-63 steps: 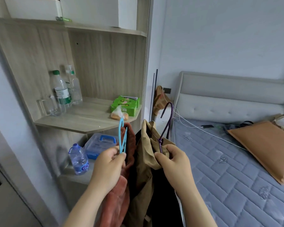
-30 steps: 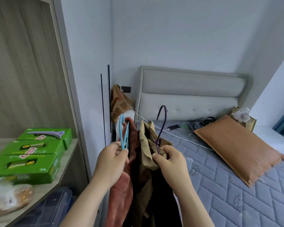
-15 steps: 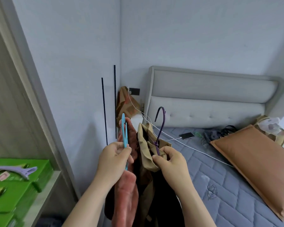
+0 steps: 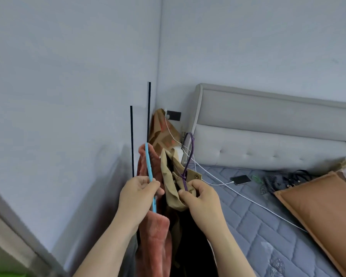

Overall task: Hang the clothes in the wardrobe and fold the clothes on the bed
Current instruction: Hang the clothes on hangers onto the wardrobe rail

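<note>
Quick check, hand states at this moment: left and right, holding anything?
Left hand: grips the blue hanger, which carries the rust-red garment.
Right hand: pinches the purple hanger together with the tan garment on it.

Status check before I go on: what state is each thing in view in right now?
left hand: gripping blue hanger
rust garment: hanging down below the left hand
right hand: pinching purple hanger and khaki garment
khaki garment: bunched at the purple hanger
phone: lying on mattress, white cable attached
pillow: lying on mattress
</note>
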`<move>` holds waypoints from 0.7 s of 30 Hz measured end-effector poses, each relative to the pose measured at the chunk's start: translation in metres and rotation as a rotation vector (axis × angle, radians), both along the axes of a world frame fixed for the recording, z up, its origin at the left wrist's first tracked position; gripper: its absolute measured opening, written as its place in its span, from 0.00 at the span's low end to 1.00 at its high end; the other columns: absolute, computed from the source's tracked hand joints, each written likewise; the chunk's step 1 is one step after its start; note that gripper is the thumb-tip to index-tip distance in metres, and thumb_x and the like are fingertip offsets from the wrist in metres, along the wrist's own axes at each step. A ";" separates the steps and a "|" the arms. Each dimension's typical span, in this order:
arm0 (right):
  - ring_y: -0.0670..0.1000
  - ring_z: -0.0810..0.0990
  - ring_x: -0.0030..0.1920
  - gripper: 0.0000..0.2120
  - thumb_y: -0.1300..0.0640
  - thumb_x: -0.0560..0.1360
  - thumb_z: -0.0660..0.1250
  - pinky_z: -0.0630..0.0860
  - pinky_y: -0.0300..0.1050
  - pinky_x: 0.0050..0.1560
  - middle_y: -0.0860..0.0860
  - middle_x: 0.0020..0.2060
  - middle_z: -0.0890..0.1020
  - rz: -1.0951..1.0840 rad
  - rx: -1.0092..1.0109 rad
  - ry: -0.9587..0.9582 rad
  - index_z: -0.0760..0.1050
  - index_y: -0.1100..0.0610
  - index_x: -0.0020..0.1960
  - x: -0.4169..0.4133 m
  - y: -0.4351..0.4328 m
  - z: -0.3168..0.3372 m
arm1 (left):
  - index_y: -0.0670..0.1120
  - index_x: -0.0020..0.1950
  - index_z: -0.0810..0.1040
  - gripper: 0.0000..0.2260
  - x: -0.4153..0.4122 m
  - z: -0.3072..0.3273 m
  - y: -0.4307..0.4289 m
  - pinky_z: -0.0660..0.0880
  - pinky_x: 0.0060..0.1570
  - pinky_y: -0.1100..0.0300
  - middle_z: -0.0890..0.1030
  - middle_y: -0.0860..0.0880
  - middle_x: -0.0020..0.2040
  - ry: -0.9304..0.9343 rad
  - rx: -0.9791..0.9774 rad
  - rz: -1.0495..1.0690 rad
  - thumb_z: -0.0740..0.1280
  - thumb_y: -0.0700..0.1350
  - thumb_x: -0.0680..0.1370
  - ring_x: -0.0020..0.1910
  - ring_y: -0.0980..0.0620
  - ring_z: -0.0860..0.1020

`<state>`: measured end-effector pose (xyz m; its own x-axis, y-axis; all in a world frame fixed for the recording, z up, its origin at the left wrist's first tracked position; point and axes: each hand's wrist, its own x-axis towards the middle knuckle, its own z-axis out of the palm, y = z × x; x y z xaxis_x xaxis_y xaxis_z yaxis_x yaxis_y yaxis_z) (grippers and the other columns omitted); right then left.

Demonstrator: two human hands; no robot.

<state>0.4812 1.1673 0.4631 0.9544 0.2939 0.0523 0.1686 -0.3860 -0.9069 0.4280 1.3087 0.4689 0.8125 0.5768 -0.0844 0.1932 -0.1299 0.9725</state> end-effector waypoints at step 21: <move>0.42 0.78 0.39 0.17 0.68 0.72 0.62 0.74 0.34 0.41 0.49 0.40 0.83 0.456 0.146 0.063 0.81 0.48 0.45 0.064 0.024 0.001 | 0.43 0.39 0.85 0.11 0.075 0.002 0.019 0.79 0.52 0.42 0.85 0.43 0.41 0.022 -0.172 0.101 0.70 0.50 0.74 0.47 0.43 0.82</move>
